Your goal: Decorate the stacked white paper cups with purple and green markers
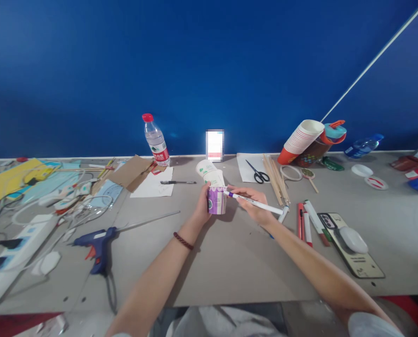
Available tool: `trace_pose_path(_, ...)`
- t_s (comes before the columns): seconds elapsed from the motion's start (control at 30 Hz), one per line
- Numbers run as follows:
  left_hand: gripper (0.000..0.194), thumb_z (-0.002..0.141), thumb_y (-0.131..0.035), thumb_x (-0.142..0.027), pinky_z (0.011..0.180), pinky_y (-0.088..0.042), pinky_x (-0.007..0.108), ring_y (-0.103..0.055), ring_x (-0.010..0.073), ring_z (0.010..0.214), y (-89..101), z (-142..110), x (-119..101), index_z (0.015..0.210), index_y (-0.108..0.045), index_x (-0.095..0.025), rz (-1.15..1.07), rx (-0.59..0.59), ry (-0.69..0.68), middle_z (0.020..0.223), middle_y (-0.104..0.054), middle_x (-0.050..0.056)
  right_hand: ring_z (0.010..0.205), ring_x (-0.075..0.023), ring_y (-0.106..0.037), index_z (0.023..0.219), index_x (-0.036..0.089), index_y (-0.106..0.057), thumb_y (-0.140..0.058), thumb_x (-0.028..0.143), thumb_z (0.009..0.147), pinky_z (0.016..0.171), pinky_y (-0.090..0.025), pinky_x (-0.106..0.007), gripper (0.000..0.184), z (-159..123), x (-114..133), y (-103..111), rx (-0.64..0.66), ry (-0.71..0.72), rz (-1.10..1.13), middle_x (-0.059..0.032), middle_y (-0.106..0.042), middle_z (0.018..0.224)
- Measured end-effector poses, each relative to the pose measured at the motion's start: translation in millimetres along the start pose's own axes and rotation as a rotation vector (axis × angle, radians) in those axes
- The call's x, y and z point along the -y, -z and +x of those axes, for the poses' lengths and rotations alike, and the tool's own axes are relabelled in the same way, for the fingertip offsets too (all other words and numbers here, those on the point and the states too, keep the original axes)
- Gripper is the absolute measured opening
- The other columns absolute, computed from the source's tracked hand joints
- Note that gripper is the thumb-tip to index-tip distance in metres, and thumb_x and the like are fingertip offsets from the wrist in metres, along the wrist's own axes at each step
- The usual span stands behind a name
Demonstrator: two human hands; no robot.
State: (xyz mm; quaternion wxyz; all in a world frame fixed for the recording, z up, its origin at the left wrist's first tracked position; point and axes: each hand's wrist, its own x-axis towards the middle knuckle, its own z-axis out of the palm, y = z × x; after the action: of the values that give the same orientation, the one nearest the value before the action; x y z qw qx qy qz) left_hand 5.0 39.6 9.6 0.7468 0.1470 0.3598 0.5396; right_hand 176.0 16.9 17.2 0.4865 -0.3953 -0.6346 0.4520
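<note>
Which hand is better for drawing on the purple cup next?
Probably the right hand: its fingers hold the marker, with the purple end pointing at the upper part of the purple cup. The left hand grips the cup's side, so it seems better placed for steadying.

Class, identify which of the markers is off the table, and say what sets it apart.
The white marker with the purple end, held in the right hand near the purple-and-white cup; the other markers lie on the table.

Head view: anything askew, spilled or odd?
The bright screen at back centre is pixelated, so its content can't be read. At left, cables lie tangled by the power strip. No spill shows.
</note>
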Motion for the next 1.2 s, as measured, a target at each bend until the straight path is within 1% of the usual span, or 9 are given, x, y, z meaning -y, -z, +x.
trace_pose_path(0.13,0.038,0.088,-0.051,-0.043,0.069,-0.054,0.033,-0.067,0.0201,0.063,1.4,0.5,0.6,0.092,-0.067,-0.009,0.019,0.024,0.015,0.074,-0.071,0.01,0.109,-0.0262,-0.069,0.097,0.026,-0.07,-0.065,0.042,0.085,0.097,-0.054,-0.045,0.02,1.0,6.1,0.2,-0.013,0.016,0.025,-0.0069,-0.074,0.115)
trace_pose_path(0.23,0.043,0.086,-0.053,-0.047,0.07,-0.054,0.034,-0.068,0.0215,0.065,4.2,1.6,1.1,0.095,-0.067,-0.008,0.027,0.058,0.017,0.075,-0.072,0.012,0.11,-0.027,-0.069,0.098,0.025,-0.07,-0.064,0.044,0.086,0.097,-0.054,-0.045,0.024,0.9,10.9,0.7,-0.034,0.023,-0.004,-0.0078,-0.074,0.114)
trace_pose_path(0.37,0.045,0.085,-0.053,-0.049,0.066,-0.053,0.034,-0.068,0.0222,0.064,6.4,2.8,1.0,0.096,-0.067,-0.008,0.036,0.074,0.034,0.075,-0.071,0.012,0.112,-0.0279,-0.067,0.103,0.025,-0.071,-0.062,0.045,0.086,0.1,-0.052,-0.046,0.027,-0.1,12.3,-0.8,-0.03,-0.005,-0.043,-0.0071,-0.073,0.117)
trace_pose_path(0.5,0.041,0.085,-0.054,-0.048,0.065,-0.052,0.033,-0.067,0.0211,0.063,5.6,4.4,2.2,0.094,-0.067,-0.01,0.004,0.059,0.012,0.074,-0.071,0.01,0.118,-0.0282,-0.064,0.105,0.027,-0.072,-0.065,0.039,0.084,0.101,-0.051,-0.045,0.025,-1.7,9.9,-3.9,0.014,-0.026,-0.017,-0.0071,-0.069,0.125)
trace_pose_path(0.6,0.033,0.086,-0.057,-0.042,0.069,-0.052,0.03,-0.067,0.0189,0.068,4.5,5.6,3.6,0.095,-0.066,-0.012,-0.042,0.0,-0.042,0.079,-0.071,0.007,0.127,-0.0298,-0.057,0.105,0.027,-0.073,-0.066,0.034,0.084,0.1,-0.051,-0.043,0.024,-3.1,9.0,-5.5,0.064,-0.036,-0.071,-0.0081,-0.064,0.132)
trace_pose_path(0.7,0.028,0.087,-0.057,-0.038,0.073,-0.051,0.028,-0.067,0.0174,0.073,3.6,5.8,4.0,0.094,-0.066,-0.013,-0.06,-0.029,-0.066,0.082,-0.071,0.006,0.131,-0.0294,-0.053,0.107,0.026,-0.073,-0.064,0.031,0.084,0.101,-0.05,-0.042,0.024,-3.8,8.6,-6.3,0.072,-0.02,-0.127,-0.0083,-0.063,0.134)
trace_pose_path(0.87,0.028,0.088,-0.058,-0.039,0.073,-0.051,0.027,-0.067,0.0164,0.074,2.8,5.2,4.0,0.093,-0.066,-0.013,-0.05,-0.031,-0.053,0.083,-0.072,0.006,0.127,-0.0277,-0.057,0.107,0.028,-0.074,-0.063,0.031,0.086,0.105,-0.047,-0.043,0.024,-3.7,6.7,-6.3,0.045,-0.009,-0.187,-0.0066,-0.065,0.131)
trace_pose_path(1.03,0.028,0.085,-0.061,-0.041,0.073,-0.051,0.027,-0.067,0.0171,0.074,3.8,5.6,4.4,0.093,-0.066,-0.015,-0.038,-0.017,-0.042,0.082,-0.072,0.005,0.128,-0.0276,-0.056,0.11,0.03,-0.073,-0.063,0.035,0.087,0.108,-0.044,-0.044,0.026,-3.8,5.3,-5.4,0.049,-0.016,-0.201,-0.0058,-0.065,0.132)
trace_pose_path(1.2,0.028,0.086,-0.061,-0.041,0.075,-0.051,0.027,-0.068,0.0174,0.077,5.5,7.4,4.9,0.094,-0.066,-0.015,-0.036,0.004,-0.052,0.085,-0.072,0.006,0.128,-0.029,-0.057,0.109,0.029,-0.073,-0.062,0.034,0.087,0.103,-0.048,-0.044,0.025,-3.3,4.9,-3.4,0.059,-0.004,-0.216,-0.0062,-0.065,0.131)
